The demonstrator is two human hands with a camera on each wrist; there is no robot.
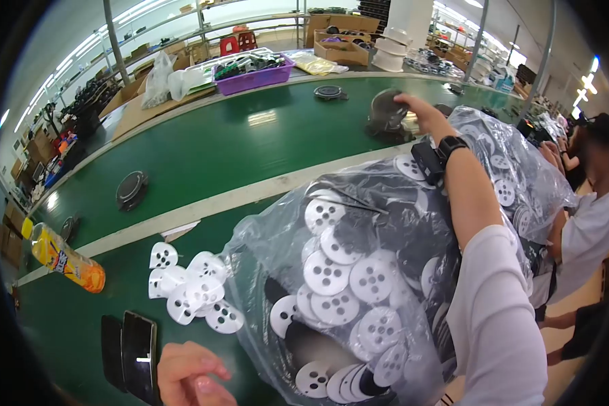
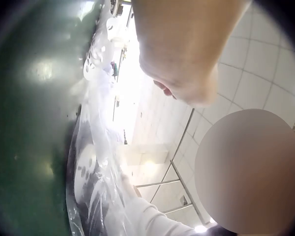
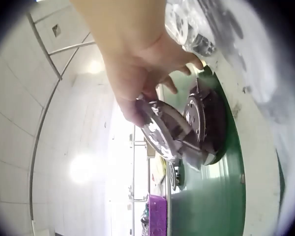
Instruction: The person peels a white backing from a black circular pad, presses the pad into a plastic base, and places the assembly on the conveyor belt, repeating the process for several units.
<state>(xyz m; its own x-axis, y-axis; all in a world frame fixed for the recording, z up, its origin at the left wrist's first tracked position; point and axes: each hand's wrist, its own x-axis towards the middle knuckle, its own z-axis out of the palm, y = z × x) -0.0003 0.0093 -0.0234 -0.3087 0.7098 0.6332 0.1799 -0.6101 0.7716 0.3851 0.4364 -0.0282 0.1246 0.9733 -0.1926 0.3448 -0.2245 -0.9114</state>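
Over the green conveyor belt [image 1: 250, 145], my right hand [image 1: 426, 114] pinches the edge of a round dark plastic part [image 1: 388, 107] between thumb and fingers. In the right wrist view the held part [image 3: 160, 130] is tilted, and a similar round part [image 3: 206, 118] lies on the belt just beside it. My left hand [image 1: 191, 375] is low at the bottom of the head view, fingers loosely bent, with nothing in them. Near it a clear plastic bag [image 1: 250, 233] holds many white discs [image 1: 326, 273] with holes. Several loose white discs [image 1: 206, 287] lie beside the bag.
Two phones [image 1: 141, 348] and an orange drink bottle [image 1: 68, 260] stand at the left. Other round dark parts [image 1: 132, 189] sit on the belt. A purple basket [image 1: 254, 80] is beyond it. Another person [image 1: 582, 223] works on the right by a second bag [image 1: 514, 155].
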